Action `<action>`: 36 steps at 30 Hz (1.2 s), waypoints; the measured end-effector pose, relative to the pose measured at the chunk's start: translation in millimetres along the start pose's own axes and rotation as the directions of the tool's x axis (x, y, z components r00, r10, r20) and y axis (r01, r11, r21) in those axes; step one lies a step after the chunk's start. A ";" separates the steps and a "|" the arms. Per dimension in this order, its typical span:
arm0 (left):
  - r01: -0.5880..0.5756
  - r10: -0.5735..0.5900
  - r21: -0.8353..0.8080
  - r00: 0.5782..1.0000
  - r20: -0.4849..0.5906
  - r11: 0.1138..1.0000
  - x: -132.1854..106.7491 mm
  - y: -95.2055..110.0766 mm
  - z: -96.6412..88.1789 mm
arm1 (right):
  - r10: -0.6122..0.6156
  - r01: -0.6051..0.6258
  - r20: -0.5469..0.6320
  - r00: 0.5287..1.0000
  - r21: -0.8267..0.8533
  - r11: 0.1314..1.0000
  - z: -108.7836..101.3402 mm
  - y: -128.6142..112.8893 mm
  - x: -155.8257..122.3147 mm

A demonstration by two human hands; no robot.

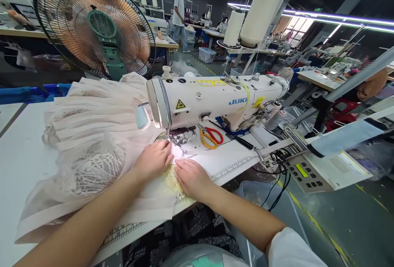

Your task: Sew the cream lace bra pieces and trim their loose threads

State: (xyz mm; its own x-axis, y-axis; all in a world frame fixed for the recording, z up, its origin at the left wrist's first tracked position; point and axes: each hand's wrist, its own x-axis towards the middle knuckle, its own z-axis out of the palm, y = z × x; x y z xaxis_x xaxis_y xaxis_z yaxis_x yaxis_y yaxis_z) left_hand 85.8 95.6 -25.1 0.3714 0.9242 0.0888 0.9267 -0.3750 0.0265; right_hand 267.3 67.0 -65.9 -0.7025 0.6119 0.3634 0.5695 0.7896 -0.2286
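Observation:
My left hand (154, 158) lies flat, fingers together, pressing pale pink fabric (92, 135) just in front of the needle of a white Juki sewing machine (215, 99). My right hand (192, 179) rests flat beside it on the same fabric, over a yellowish lace patch (170, 181). The fabric is pleated with lace panels and piles up to the left of the machine on the white table (18, 156). Both hands hold the cloth down; neither grips anything.
Red and yellow scissors (211, 135) and a dark tool (240, 140) lie under the machine arm. A control panel (303, 172) hangs at the table's right. A large standing fan (98, 25) spins behind. Thread cones (261, 8) stand on a rack. A person (179, 14) stands far back.

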 end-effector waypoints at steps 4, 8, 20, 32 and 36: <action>-0.041 0.042 0.009 0.999 -0.002 0.999 4.5 -8.8 -3.8 | 0.034 -0.035 0.027 0.999 0.019 0.999 2.7 -2.4 6.9; -0.065 0.066 0.040 0.997 -0.034 0.997 3.6 -7.6 -8.7 | 0.033 -0.034 0.042 0.999 0.039 0.999 3.1 -3.4 12.6; -0.104 0.102 0.028 0.991 0.082 0.994 -24.4 10.7 3.3 | 0.027 -0.015 -0.063 0.998 0.178 0.984 -0.7 5.1 9.6; -0.230 0.235 -0.080 0.970 0.054 0.970 -14.4 -22.4 5.3 | 0.245 -0.167 -0.165 0.955 0.385 0.908 -3.0 10.2 5.6; -0.213 0.220 -0.099 0.973 0.068 0.972 -7.9 -30.0 5.4 | 0.278 -0.198 -0.141 0.950 0.413 0.889 -3.1 10.3 6.7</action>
State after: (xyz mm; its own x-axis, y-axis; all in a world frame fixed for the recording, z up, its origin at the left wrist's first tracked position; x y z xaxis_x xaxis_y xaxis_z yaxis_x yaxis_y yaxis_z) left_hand 55.4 99.9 -32.0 0.5693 0.8218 0.0248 0.8160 -0.5684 0.1055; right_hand 269.8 79.2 -63.1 -0.4492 0.7942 0.4092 0.4695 0.5995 -0.6482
